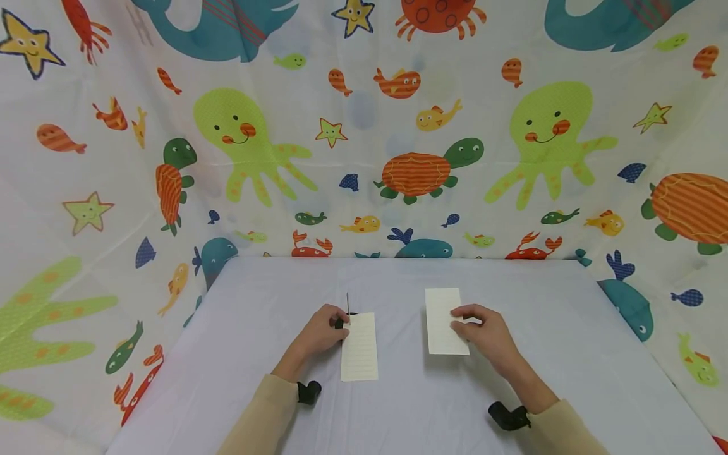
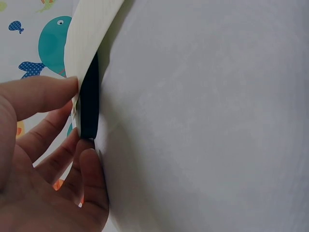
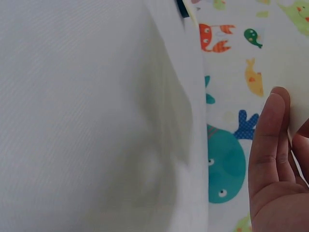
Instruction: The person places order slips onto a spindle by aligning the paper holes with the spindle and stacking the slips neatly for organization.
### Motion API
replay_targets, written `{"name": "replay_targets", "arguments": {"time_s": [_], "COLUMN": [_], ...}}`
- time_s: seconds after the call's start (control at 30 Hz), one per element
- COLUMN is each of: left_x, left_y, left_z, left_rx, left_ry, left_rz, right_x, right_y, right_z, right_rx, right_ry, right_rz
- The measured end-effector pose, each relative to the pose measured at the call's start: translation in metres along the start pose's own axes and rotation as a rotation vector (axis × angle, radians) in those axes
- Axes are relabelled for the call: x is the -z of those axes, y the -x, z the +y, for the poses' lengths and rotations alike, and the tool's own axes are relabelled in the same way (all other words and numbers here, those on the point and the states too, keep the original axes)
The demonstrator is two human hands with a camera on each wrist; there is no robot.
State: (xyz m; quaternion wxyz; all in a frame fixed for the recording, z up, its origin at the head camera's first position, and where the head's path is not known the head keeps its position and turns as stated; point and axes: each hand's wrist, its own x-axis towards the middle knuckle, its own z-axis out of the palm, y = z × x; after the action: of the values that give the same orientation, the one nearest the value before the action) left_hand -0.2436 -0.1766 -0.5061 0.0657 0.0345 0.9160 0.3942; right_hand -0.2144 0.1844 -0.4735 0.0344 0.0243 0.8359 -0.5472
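Note:
My left hand (image 1: 320, 331) pinches the upper left edge of a cream lined sheet of paper (image 1: 359, 354) over the table. In the left wrist view, the thumb lies on the paper and a dark flat piece (image 2: 90, 108) shows beneath it; what that piece belongs to cannot be told. A thin dark upright sliver (image 1: 348, 304) rises by the fingertips. To the right, my right hand (image 1: 488, 330) holds another cream sheet (image 1: 442, 322) by its right edge, between thumb and fingers, raised above the tabletop with a shadow below it.
A white cloth covers the table (image 1: 398, 417), with slight creases. Behind it and at both sides hangs a curtain (image 1: 352, 170) printed with sea animals. Each wrist wears a black camera mount, one by the left sleeve (image 1: 309, 392) and one by the right (image 1: 508, 417).

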Motion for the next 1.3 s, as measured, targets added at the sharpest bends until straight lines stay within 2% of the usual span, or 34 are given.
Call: {"name": "replay_targets", "arguments": {"time_s": [0.53,0.8,1.3], "left_x": [0.000,-0.001,-0.002], "left_y": [0.002,0.003,0.007], "left_z": [0.002,0.004,0.007], "left_rx": [0.000,-0.012,0.015], "left_ry": [-0.006,-0.004,-0.005], "left_rz": [0.007,0.014,0.030], "right_x": [-0.020,-0.031,-0.049], "right_y": [0.001,0.000,0.003], "right_z": [-0.017,-0.027,-0.046], "right_rx": [0.016,0.022,0.074], "right_ry": [-0.045,-0.102,-0.155], "right_rz": [-0.002,-0.017,-0.025]}}
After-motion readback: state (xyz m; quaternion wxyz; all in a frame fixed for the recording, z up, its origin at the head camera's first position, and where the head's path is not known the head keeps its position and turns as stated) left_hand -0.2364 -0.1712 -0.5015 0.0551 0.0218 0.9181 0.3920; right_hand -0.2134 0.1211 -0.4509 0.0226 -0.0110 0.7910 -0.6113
